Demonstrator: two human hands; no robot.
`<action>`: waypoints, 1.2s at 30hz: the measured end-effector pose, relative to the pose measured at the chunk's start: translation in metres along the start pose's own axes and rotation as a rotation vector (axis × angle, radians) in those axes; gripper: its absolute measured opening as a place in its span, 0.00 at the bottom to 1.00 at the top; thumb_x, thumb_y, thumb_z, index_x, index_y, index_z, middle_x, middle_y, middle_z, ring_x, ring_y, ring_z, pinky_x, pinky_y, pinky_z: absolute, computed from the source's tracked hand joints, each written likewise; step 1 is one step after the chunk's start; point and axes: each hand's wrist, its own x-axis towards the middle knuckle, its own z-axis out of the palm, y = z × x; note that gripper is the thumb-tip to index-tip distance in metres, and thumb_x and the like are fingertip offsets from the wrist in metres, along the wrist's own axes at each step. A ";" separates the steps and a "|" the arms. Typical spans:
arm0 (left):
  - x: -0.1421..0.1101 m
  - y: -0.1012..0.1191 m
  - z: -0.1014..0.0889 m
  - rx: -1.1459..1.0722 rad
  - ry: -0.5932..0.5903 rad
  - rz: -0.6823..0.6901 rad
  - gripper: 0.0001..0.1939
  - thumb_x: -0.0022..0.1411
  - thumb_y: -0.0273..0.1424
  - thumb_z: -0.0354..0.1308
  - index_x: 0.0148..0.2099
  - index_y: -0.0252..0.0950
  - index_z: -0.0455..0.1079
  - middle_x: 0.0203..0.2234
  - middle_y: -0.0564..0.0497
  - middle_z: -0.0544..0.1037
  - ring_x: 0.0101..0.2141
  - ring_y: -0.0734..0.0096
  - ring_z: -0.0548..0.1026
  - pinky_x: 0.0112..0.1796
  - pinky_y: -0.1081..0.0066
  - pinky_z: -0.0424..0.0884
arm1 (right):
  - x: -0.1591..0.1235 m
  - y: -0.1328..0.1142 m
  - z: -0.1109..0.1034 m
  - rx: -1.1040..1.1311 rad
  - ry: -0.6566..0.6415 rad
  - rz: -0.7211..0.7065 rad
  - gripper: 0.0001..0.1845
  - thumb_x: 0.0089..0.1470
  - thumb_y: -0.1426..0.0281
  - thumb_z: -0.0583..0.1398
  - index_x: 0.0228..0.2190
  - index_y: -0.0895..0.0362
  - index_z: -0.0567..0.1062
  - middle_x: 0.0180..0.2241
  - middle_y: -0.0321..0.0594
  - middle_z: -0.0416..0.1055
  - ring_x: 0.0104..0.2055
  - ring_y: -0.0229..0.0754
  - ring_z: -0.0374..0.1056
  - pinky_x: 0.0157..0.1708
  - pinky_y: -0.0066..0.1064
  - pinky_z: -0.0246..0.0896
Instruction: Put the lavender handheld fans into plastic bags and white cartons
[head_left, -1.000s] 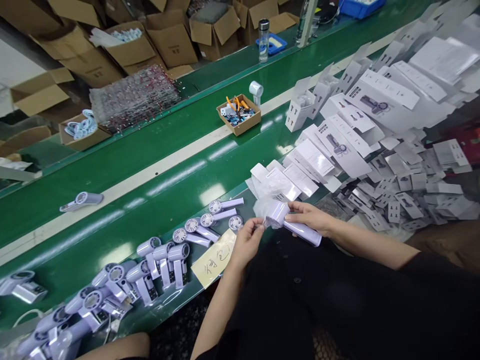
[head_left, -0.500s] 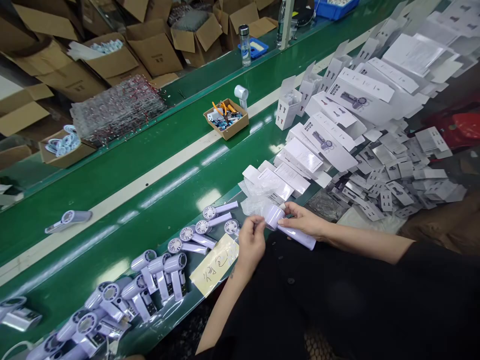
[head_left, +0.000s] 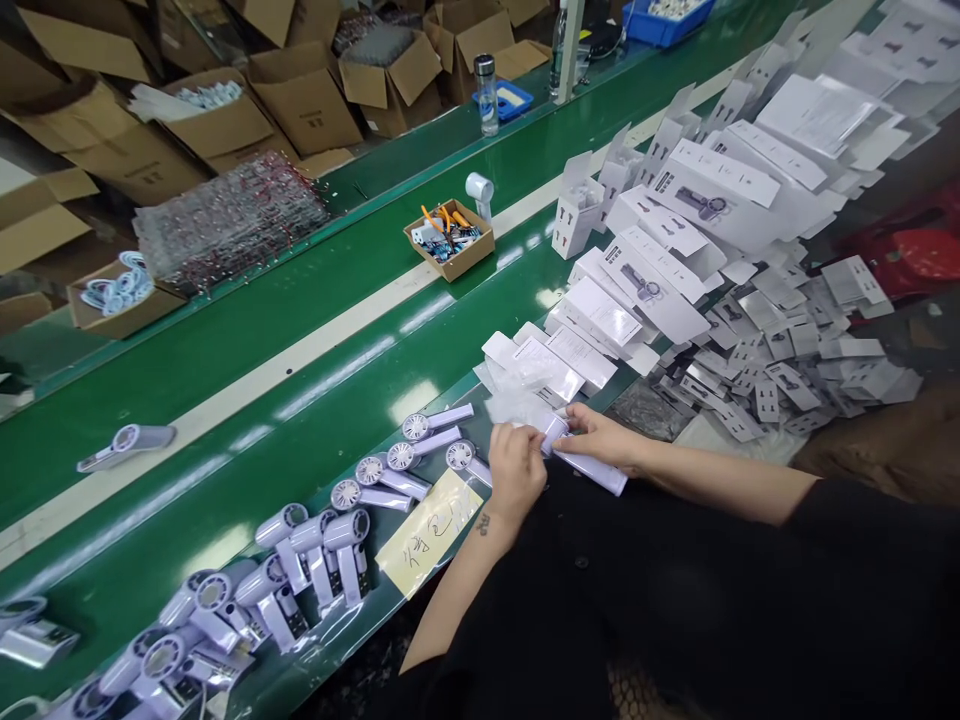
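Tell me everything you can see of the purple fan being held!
The fan is pale purple and shiny, like smooth plastic, with a round head and straight handle slanting down to the picture's right. The right hand holds it where they meet; the left hand is at the head, beside clear plastic. The head's front is hidden.
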 end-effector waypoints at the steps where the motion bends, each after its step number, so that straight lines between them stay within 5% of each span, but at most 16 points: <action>1: -0.002 0.003 0.001 0.054 0.021 0.125 0.07 0.61 0.25 0.52 0.32 0.35 0.69 0.24 0.49 0.67 0.30 0.66 0.65 0.33 0.67 0.63 | 0.000 -0.002 0.001 0.054 -0.049 0.033 0.30 0.39 0.69 0.68 0.44 0.53 0.63 0.37 0.36 0.67 0.27 0.35 0.67 0.24 0.29 0.66; 4: -0.008 0.006 0.001 0.154 -0.003 0.405 0.05 0.59 0.22 0.53 0.34 0.35 0.69 0.23 0.50 0.65 0.30 0.66 0.65 0.33 0.66 0.64 | -0.002 -0.008 0.001 0.199 -0.153 0.074 0.31 0.38 0.71 0.68 0.44 0.52 0.62 0.33 0.33 0.68 0.25 0.37 0.68 0.21 0.31 0.67; 7: -0.013 -0.001 -0.004 0.185 0.040 0.449 0.06 0.59 0.21 0.54 0.37 0.36 0.68 0.26 0.49 0.67 0.34 0.64 0.68 0.40 0.62 0.67 | -0.004 -0.010 0.000 0.285 -0.091 0.023 0.26 0.38 0.71 0.68 0.39 0.54 0.63 0.32 0.34 0.70 0.25 0.39 0.69 0.20 0.34 0.70; 11: -0.011 -0.004 -0.005 0.123 0.155 0.279 0.07 0.61 0.21 0.50 0.36 0.36 0.66 0.28 0.47 0.69 0.35 0.65 0.70 0.42 0.61 0.68 | -0.003 -0.012 0.006 0.358 0.066 0.006 0.19 0.44 0.71 0.65 0.35 0.55 0.62 0.28 0.35 0.70 0.23 0.40 0.69 0.20 0.36 0.70; 14: -0.006 0.008 -0.007 -0.022 -0.038 0.151 0.05 0.62 0.25 0.51 0.35 0.36 0.68 0.26 0.47 0.71 0.31 0.67 0.71 0.37 0.65 0.68 | 0.002 -0.009 0.010 0.429 0.109 0.052 0.15 0.48 0.72 0.61 0.36 0.54 0.61 0.27 0.35 0.70 0.25 0.41 0.70 0.24 0.36 0.70; 17: 0.001 0.024 -0.014 -0.246 -0.293 -0.178 0.06 0.61 0.32 0.53 0.35 0.36 0.69 0.21 0.52 0.70 0.23 0.72 0.69 0.26 0.72 0.65 | 0.002 -0.001 0.006 0.380 0.114 0.120 0.10 0.50 0.73 0.57 0.35 0.54 0.60 0.24 0.32 0.68 0.24 0.39 0.68 0.23 0.33 0.67; 21: 0.013 0.041 -0.024 -0.574 -0.459 -0.603 0.12 0.55 0.39 0.59 0.37 0.35 0.69 0.16 0.58 0.65 0.17 0.79 0.61 0.20 0.77 0.57 | -0.018 0.005 -0.014 -0.068 0.048 0.109 0.06 0.51 0.69 0.58 0.29 0.56 0.64 0.21 0.32 0.64 0.22 0.36 0.63 0.20 0.26 0.58; 25: 0.024 0.049 -0.024 -0.696 -0.401 -0.749 0.16 0.51 0.38 0.63 0.40 0.34 0.69 0.16 0.59 0.65 0.16 0.82 0.59 0.20 0.79 0.55 | -0.053 -0.023 -0.044 -0.604 0.009 -0.219 0.10 0.54 0.67 0.56 0.25 0.57 0.64 0.24 0.35 0.66 0.26 0.36 0.62 0.25 0.26 0.55; 30: 0.036 0.055 -0.036 -0.762 -0.303 -0.685 0.21 0.54 0.41 0.62 0.47 0.36 0.70 0.18 0.57 0.67 0.18 0.80 0.62 0.22 0.77 0.60 | -0.069 -0.073 -0.074 -0.792 -0.111 -0.422 0.11 0.57 0.65 0.54 0.26 0.57 0.63 0.25 0.35 0.63 0.28 0.35 0.57 0.27 0.26 0.51; 33: 0.044 0.059 -0.037 -0.673 -0.317 -0.410 0.41 0.45 0.42 0.69 0.60 0.42 0.61 0.41 0.45 0.74 0.35 0.66 0.73 0.36 0.68 0.71 | -0.057 -0.082 -0.079 -0.547 -0.218 -0.490 0.13 0.57 0.61 0.54 0.27 0.57 0.63 0.26 0.33 0.61 0.28 0.34 0.56 0.28 0.25 0.53; 36: 0.051 0.061 -0.017 -0.417 -0.455 -0.142 0.52 0.37 0.40 0.73 0.64 0.44 0.56 0.56 0.41 0.65 0.53 0.50 0.66 0.50 0.54 0.66 | -0.040 -0.081 -0.080 -0.404 -0.340 -0.488 0.13 0.57 0.61 0.55 0.29 0.58 0.64 0.27 0.33 0.63 0.29 0.33 0.58 0.31 0.25 0.57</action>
